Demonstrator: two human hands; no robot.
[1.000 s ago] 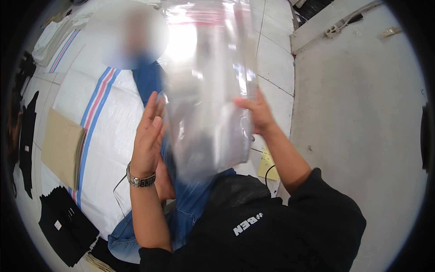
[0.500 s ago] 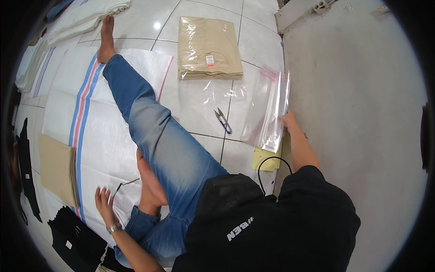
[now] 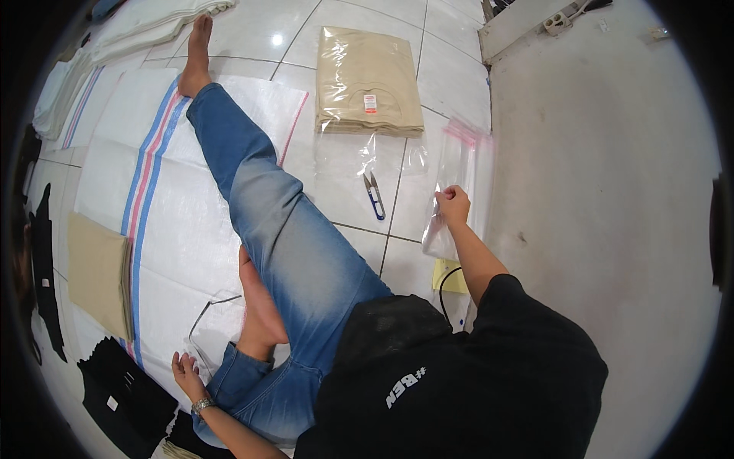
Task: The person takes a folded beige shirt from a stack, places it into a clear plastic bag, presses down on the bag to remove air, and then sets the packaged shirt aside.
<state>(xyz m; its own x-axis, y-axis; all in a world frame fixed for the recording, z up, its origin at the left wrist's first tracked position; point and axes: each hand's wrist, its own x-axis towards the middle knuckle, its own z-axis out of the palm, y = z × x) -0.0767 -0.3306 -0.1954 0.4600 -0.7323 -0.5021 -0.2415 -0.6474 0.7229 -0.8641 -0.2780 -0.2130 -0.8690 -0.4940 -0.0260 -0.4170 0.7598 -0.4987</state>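
My right hand (image 3: 454,205) is over a stack of clear plastic bags (image 3: 468,164) with pink top strips, lying by the wall. Its fingers are pinched together at the left side of the top bag. Over by my bent leg, my left hand (image 3: 188,375) hangs with loosely parted fingers and holds nothing. It is nearest to a stack of black folded garments (image 3: 126,398). Left of the bags lies a pair of thread snips (image 3: 374,196), blades pointing away from me. Farther off is a bagged stack of beige folded shirts (image 3: 368,84).
A white woven sack (image 3: 191,222) with blue and pink stripes spreads under my legs. Folded beige cloth (image 3: 99,275) rests on its left edge. A yellow paper (image 3: 449,277) and a black cable (image 3: 442,298) lie near my right side. White folded fabric (image 3: 145,30) is piled at the far left.
My right hand has moved left, from the bags' wall-side edge to their left side. The raised bag edge now lies flatter. My left hand has drawn slightly back toward me.
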